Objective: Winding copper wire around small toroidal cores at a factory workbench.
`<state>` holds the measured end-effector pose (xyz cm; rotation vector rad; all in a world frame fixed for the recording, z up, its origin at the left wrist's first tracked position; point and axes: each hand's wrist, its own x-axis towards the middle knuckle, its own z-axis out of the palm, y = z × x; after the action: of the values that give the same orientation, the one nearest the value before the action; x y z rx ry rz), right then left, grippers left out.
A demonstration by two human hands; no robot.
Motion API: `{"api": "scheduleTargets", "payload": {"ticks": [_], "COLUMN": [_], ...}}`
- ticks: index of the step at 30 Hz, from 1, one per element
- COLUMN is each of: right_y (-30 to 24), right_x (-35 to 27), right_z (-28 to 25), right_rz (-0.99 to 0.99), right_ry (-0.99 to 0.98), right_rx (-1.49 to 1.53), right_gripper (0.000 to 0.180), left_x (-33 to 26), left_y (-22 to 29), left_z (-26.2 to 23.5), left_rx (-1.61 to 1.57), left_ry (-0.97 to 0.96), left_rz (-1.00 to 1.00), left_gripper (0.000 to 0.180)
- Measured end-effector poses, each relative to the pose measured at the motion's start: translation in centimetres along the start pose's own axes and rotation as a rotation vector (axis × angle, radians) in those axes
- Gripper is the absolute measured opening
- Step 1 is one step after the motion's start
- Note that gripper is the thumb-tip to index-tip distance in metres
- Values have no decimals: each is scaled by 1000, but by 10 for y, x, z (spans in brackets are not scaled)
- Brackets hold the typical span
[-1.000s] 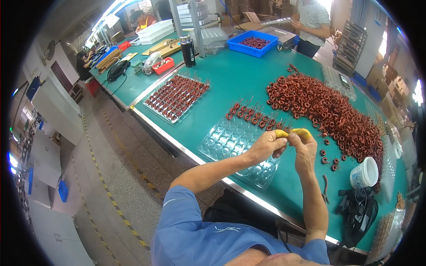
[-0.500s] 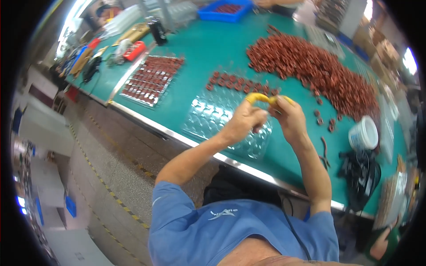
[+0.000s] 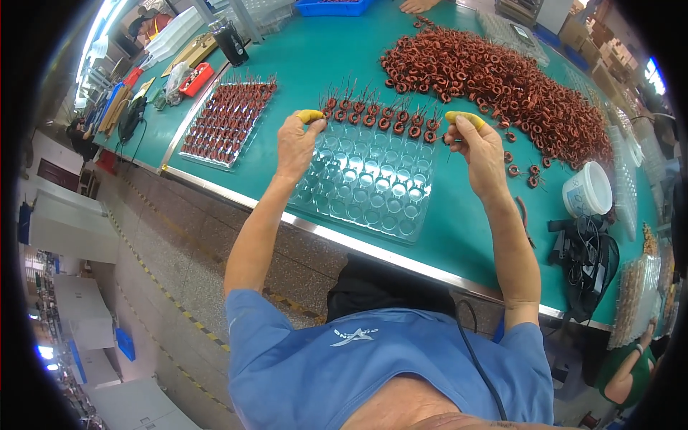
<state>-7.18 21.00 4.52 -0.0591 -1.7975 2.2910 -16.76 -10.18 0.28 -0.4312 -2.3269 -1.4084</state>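
A clear plastic tray of round pockets lies on the bench before me. Red-brown wire-wound ring coils fill rows along its far edge, their wire leads sticking up; the nearer pockets hold none. My left hand, a yellow cot on one finger, is at the left end of these rows. Its thumb and finger are closed beside the end coil; what they grip, if anything, is hidden. Right of the tray, my right hand, also with a yellow finger cot, pinches a ring coil, mostly covered by the fingers.
A large heap of coils spreads across the back right. At left lies a filled tray, near a red bin and a black cylinder. A white bucket and black bag stand right. Another person's hand shows at the back.
My hands were together above the tray and have moved apart, the left to the tray's left side, the right to its right. The view has shifted slightly, and the coil rows are now uncovered.
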Motion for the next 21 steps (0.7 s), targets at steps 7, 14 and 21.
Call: {"api": "scheduleTargets", "payload": {"ticks": [7, 14, 21], "right_y": [-3, -17, -8], "right_x": [-1, 8, 29], "right_z": [2, -19, -80], "right_rz": [-23, -134, -547], "right_ry": [-60, 17, 74], "right_rx": [-112, -455, -1268], "right_gripper": [27, 27, 27], "left_x": [10, 22, 19], "left_y": [-37, -54, -56], "left_z": [29, 44, 47], "left_rx": [199, 239, 267], "left_ry": [-61, -124, -139], "left_rz": [-3, 107, 86], "left_gripper": [16, 18, 17]}}
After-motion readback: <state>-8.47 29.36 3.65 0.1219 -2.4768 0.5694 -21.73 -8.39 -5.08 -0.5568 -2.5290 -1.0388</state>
